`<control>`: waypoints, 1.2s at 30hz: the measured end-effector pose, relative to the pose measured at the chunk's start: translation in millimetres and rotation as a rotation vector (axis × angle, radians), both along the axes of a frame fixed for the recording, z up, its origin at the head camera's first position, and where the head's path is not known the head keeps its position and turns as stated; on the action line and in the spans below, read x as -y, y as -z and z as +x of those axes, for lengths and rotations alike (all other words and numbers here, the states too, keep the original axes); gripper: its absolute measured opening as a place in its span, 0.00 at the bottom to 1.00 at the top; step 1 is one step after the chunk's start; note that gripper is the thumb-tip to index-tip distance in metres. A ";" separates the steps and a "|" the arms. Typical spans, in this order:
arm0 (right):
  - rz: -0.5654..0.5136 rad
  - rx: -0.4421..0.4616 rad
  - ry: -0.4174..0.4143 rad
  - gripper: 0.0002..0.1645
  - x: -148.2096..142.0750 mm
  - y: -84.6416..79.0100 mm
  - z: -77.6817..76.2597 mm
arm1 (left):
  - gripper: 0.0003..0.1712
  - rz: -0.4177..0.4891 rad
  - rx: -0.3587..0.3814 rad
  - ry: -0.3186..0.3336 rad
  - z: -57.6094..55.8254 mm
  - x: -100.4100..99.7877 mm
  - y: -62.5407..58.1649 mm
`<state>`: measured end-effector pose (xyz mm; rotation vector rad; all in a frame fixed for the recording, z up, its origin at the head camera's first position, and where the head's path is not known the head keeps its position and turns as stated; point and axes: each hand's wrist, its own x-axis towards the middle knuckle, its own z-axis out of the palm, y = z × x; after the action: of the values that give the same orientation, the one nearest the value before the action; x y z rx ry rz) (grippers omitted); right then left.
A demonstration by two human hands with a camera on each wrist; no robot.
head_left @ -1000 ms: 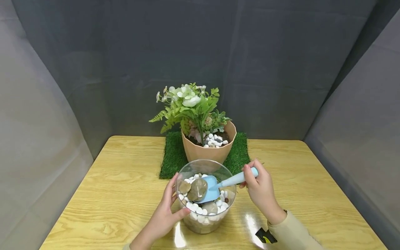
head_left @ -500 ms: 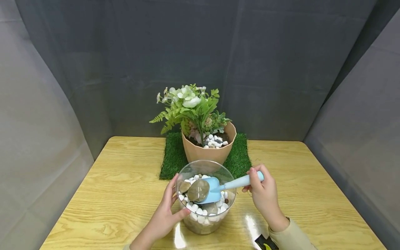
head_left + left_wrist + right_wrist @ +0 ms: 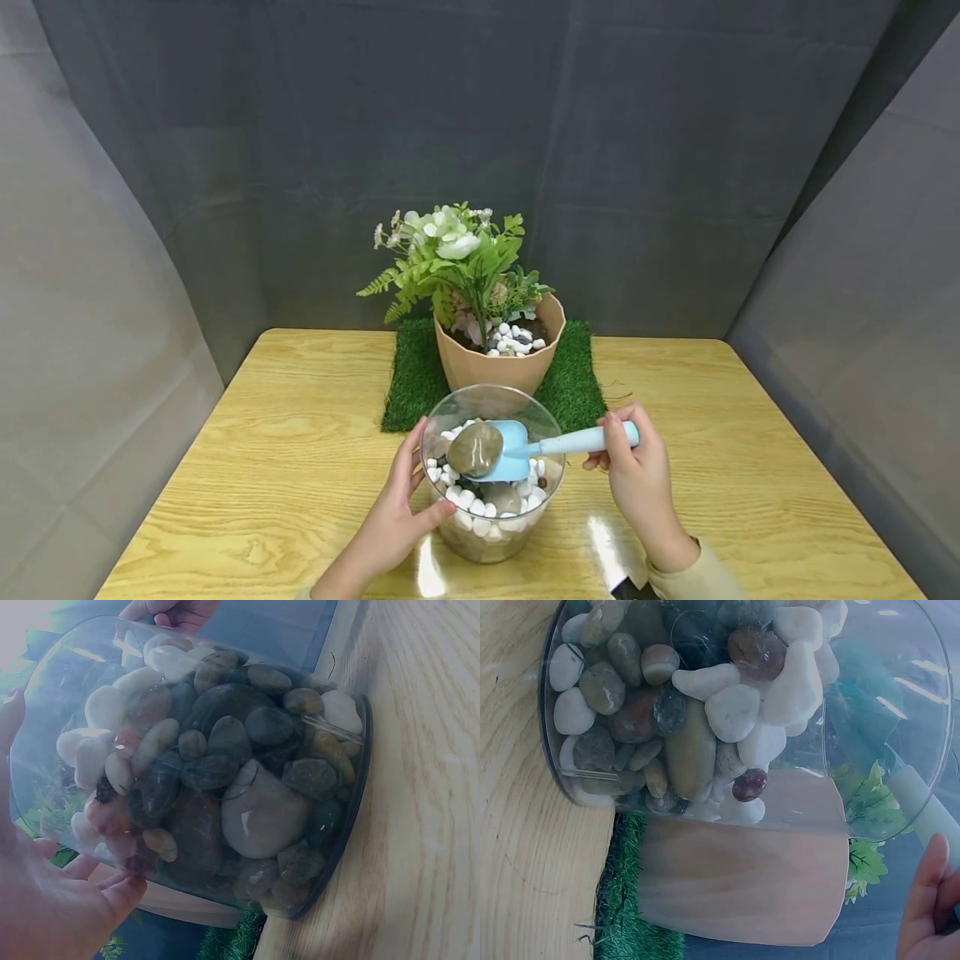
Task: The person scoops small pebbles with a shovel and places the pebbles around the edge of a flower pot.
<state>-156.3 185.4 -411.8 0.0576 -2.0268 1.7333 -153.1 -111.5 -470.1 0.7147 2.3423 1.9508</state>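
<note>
A clear container (image 3: 491, 546) of white pebbles and larger stones stands on the table. My left hand (image 3: 393, 517) grips its left side, thumb at the front rim and fingers behind; the left wrist view shows fingertips against the wall. My right hand (image 3: 637, 471) holds the handle of a light blue trowel (image 3: 510, 450). The blade reaches over the pebbles inside the rim, nearly level, and a large grey-brown stone (image 3: 476, 450) sits at its front end. Another large stone (image 3: 501, 497) lies below. In the right wrist view the trowel (image 3: 862, 697) shows above the pebbles through the wall.
Just behind the container, a peach plant pot (image 3: 491, 371) with artificial-looking flowers (image 3: 457, 242) and white pebbles stands on a green grass mat (image 3: 416, 375). Grey cloth walls (image 3: 675, 167) enclose the wooden table (image 3: 300, 433). A black item (image 3: 633, 590) lies by the right sleeve.
The trowel handle and my right hand have shifted right and slightly nearer, with the handle flatter. The large stone has moved slightly up in the head view. My left hand keeps its place.
</note>
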 end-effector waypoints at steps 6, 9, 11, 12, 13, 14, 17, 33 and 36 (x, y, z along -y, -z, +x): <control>-0.032 0.004 0.005 0.14 0.6 2.2 1.2 | 0.59 0.002 0.005 0.001 0.2 0.1 -0.7; -0.038 -0.001 0.003 0.15 0.4 3.3 2.0 | 0.59 0.002 0.011 -0.002 0.1 0.1 -0.6; -0.041 -0.002 0.001 0.15 0.4 3.8 2.4 | 0.59 0.001 0.012 -0.004 -0.1 0.1 -0.3; -0.042 -0.002 0.001 0.15 0.4 4.0 2.5 | 0.59 0.002 0.012 -0.003 -0.1 0.2 0.0; -0.044 -0.002 0.002 0.15 0.4 4.2 2.6 | 0.59 0.001 0.012 -0.004 -0.2 0.2 0.2; -0.048 -0.001 0.002 0.15 0.4 4.4 2.6 | 0.59 0.000 0.011 -0.004 -0.2 0.2 0.4; -0.059 0.002 0.007 0.15 0.3 5.2 2.6 | 0.59 -0.002 0.008 -0.003 -0.1 0.1 1.0; -0.031 -0.007 0.063 0.15 1.0 7.4 3.0 | 0.59 -0.006 0.011 -0.006 -0.2 0.3 1.8; -0.031 -0.005 0.063 0.15 0.4 7.5 3.5 | 0.59 -0.006 0.014 -0.007 -0.3 0.4 2.0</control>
<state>-152.8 185.0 -419.3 -0.0125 -1.9760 1.7236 -153.4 -111.8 -472.2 0.6914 2.3450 1.9438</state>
